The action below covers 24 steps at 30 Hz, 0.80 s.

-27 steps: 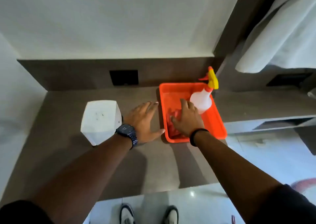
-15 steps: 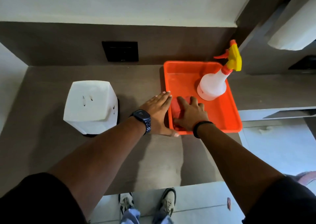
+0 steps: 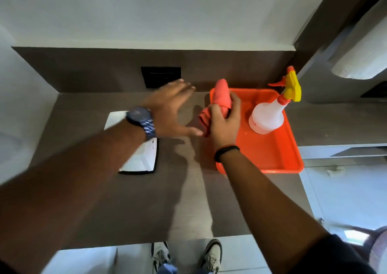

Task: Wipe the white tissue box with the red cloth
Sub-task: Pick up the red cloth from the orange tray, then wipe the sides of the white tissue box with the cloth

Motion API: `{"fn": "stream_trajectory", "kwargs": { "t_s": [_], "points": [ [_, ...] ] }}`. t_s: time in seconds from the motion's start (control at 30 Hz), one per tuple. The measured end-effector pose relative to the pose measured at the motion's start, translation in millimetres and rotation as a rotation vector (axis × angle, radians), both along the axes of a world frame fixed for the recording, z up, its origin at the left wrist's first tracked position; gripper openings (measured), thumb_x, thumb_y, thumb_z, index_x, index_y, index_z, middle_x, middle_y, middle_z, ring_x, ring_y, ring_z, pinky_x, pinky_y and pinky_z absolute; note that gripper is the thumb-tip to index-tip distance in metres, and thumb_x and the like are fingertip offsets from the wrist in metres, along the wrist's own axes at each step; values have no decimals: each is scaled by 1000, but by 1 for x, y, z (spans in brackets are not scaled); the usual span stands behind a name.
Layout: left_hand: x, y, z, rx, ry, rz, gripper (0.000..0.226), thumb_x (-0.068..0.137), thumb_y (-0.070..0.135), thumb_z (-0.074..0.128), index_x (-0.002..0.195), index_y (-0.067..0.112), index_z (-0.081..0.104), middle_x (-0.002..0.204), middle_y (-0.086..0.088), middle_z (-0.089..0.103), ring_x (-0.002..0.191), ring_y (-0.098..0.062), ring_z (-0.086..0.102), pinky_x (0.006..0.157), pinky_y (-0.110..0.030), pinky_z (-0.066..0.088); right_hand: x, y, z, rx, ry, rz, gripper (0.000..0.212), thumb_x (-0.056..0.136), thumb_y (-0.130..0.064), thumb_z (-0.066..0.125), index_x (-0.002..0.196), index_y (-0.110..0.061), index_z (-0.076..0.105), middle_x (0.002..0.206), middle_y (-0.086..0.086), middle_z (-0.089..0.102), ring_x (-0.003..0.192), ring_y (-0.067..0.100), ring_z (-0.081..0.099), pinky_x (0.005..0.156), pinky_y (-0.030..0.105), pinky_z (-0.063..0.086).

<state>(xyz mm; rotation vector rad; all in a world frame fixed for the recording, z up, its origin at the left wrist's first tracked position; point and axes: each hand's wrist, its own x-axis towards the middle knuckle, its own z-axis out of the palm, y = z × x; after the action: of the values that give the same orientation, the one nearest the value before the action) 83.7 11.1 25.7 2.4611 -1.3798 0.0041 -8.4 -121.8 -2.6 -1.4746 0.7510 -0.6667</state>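
Observation:
My right hand point(image 3: 225, 123) grips the red cloth point(image 3: 221, 97), bunched up and lifted above the left edge of the orange tray point(image 3: 278, 158). My left hand point(image 3: 171, 110) hovers open with fingers spread over the brown counter, just left of the cloth, blurred by motion. The white tissue box point(image 3: 142, 158) stands on the counter at the left, mostly hidden under my left forearm and watch.
A white spray bottle point(image 3: 267, 116) with a yellow and red trigger stands in the tray's far right corner. A black wall socket point(image 3: 161, 80) sits in the brown backsplash. The counter's front edge runs near my shoes; a lower shelf lies to the right.
My right hand has closed on the red cloth and raised it out of the tray. My left hand has lifted off the counter and now hovers with fingers spread.

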Motion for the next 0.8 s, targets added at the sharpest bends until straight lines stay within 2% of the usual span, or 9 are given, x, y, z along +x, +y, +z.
{"fn": "stream_trajectory", "kwargs": {
  "t_s": [0.1, 0.2, 0.3, 0.37, 0.43, 0.5, 0.57, 0.67, 0.8],
  "points": [
    [20, 45, 31, 99, 39, 80, 131, 46, 99, 39, 145, 15, 32, 152, -11, 35, 142, -27, 27, 116, -45, 25, 4, 47, 6, 346, -29, 205, 33, 93, 4, 48, 123, -11, 46, 68, 3, 50, 39, -3, 48, 42, 14, 42],
    [23, 87, 38, 337, 100, 152, 148, 29, 102, 42, 150, 20, 17, 159, -5, 21, 145, -23, 17, 116, -44, 21, 0, 82, -17, 469, 94, 365, 38, 87, -16, 55, 124, -16, 48, 78, 4, 60, 50, 5, 57, 50, 22, 50],
    [20, 114, 23, 511, 214, 177, 167, 13, 102, 44, 150, 14, 5, 161, -9, 12, 147, -25, 11, 118, -41, 16, -1, 106, -34, 511, 169, 440, 37, 90, -17, 53, 126, -24, 46, 78, -4, 66, 55, 3, 61, 53, 25, 52],
    [17, 123, 13, 568, 263, 173, 171, 9, 100, 48, 150, 14, 2, 161, -9, 11, 147, -26, 11, 118, -39, 18, 1, 119, -41, 455, 194, 446, 51, 84, -37, 57, 133, -33, 47, 114, 0, 65, 95, 8, 66, 82, 31, 57],
    [17, 127, 5, 542, 263, 169, 170, 9, 98, 49, 149, 14, 2, 160, -6, 13, 145, -25, 14, 116, -37, 21, 4, 127, -45, 323, 251, 406, 64, 77, -61, 50, 137, -38, 45, 147, 2, 42, 134, 21, 44, 112, 46, 38],
    [17, 126, -1, 505, 240, 162, 166, 15, 94, 59, 149, 14, 2, 159, -4, 14, 144, -23, 16, 116, -35, 22, 8, 129, -44, 253, 274, 359, 73, 83, -68, 41, 147, -32, 36, 163, 2, 19, 149, 23, 21, 122, 50, 20],
    [18, 124, -6, 471, 225, 171, 159, 25, 81, 76, 150, 12, 4, 159, -5, 16, 143, -23, 18, 115, -34, 23, 13, 131, -42, 243, 233, 359, 68, 92, -63, 38, 151, -30, 29, 166, -2, 12, 152, 20, 15, 124, 49, 16],
    [21, 127, -14, 421, 182, 199, 153, 28, 79, 75, 149, 13, 9, 157, -6, 22, 140, -26, 26, 114, -38, 29, 24, 134, -45, 236, 137, 349, 60, 90, -64, 40, 143, -36, 41, 158, -3, 36, 146, 18, 32, 120, 45, 29],
    [23, 127, -21, 368, 190, 225, 146, 30, 77, 76, 147, 14, 15, 153, -6, 28, 137, -26, 31, 111, -40, 34, 34, 131, -50, 395, 105, 331, 50, 90, -53, 52, 134, -28, 56, 138, 4, 60, 126, 23, 57, 110, 47, 44]
  ]
}}
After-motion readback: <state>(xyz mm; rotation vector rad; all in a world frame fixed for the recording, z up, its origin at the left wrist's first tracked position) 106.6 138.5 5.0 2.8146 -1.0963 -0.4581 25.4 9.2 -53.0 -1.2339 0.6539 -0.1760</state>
